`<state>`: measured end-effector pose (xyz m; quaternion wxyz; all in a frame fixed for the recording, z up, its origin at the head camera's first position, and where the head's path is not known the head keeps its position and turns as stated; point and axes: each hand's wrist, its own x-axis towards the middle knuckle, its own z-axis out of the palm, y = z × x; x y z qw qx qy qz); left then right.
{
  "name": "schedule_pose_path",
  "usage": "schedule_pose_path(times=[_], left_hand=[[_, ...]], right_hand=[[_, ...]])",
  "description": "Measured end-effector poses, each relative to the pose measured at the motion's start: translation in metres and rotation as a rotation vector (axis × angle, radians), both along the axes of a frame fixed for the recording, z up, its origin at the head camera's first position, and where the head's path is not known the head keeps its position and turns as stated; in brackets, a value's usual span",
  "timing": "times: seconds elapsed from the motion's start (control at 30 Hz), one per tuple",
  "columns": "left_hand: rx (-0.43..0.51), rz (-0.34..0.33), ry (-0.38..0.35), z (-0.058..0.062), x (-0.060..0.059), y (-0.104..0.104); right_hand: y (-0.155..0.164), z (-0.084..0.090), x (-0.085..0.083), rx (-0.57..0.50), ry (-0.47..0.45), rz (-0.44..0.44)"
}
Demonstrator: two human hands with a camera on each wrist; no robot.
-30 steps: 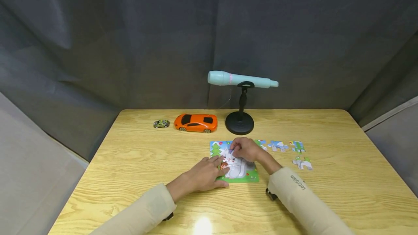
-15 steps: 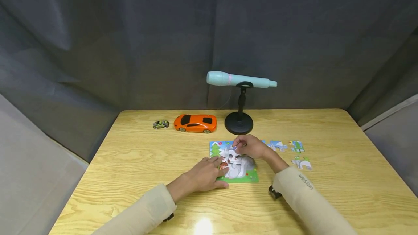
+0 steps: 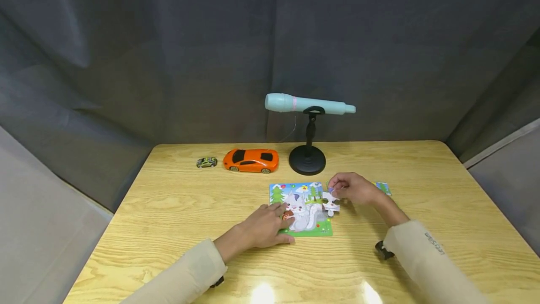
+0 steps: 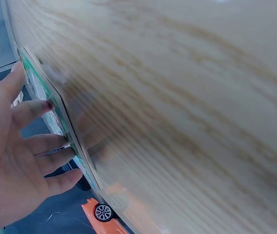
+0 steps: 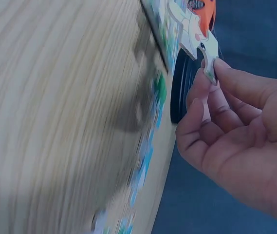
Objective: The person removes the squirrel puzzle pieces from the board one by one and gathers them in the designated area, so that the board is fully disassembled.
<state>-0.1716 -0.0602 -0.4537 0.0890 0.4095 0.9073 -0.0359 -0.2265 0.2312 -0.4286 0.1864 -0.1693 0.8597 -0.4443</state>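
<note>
A square picture puzzle (image 3: 301, 209) with a grey squirrel lies on the wooden table (image 3: 177, 210). My left hand (image 3: 263, 226) rests flat on its left edge, fingers straight; the left wrist view shows those fingers (image 4: 36, 146) against the puzzle (image 4: 63, 127). My right hand (image 3: 352, 188) is to the right of the puzzle board and pinches a white puzzle piece (image 3: 331, 203) between thumb and fingers, lifted just off the board's right edge. The right wrist view shows the puzzle piece (image 5: 194, 30) held at my fingertips (image 5: 211, 73). Loose pieces (image 3: 383, 187) lie behind the right hand.
At the back stand an orange toy car (image 3: 251, 160), a small green toy car (image 3: 206, 162) and a pale blue microphone (image 3: 308, 104) on a black round-based stand (image 3: 307, 159). Grey cloth surrounds the table on all sides.
My right hand has lifted a piece out of the puzzle and carried it right, past the board's edge. The left hand has stayed on the board.
</note>
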Motion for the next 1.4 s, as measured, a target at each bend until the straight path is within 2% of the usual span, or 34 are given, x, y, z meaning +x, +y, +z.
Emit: schedule_pose_path(times=[0.27,0.53,0.9,1.13,1.4], left_hand=[[-0.003,0.008,-0.005,0.000,0.000,-0.001],[-0.003,0.001,0.003,0.002,-0.001,0.000],[-0.006,0.009,-0.007,0.002,-0.002,0.000],[0.005,0.011,-0.016,0.000,-0.001,0.000],[0.015,0.011,-0.016,-0.001,0.001,-0.001]], right_hand=[[0.035,-0.002,0.005,0.028,-0.022,-0.026],[0.055,-0.007,0.010,0.072,-0.032,-0.058],[0.058,-0.014,0.014,0.207,0.019,-0.144],[0.059,-0.017,0.016,0.282,0.060,-0.153],[0.055,-0.018,0.016,0.293,0.103,-0.177]])
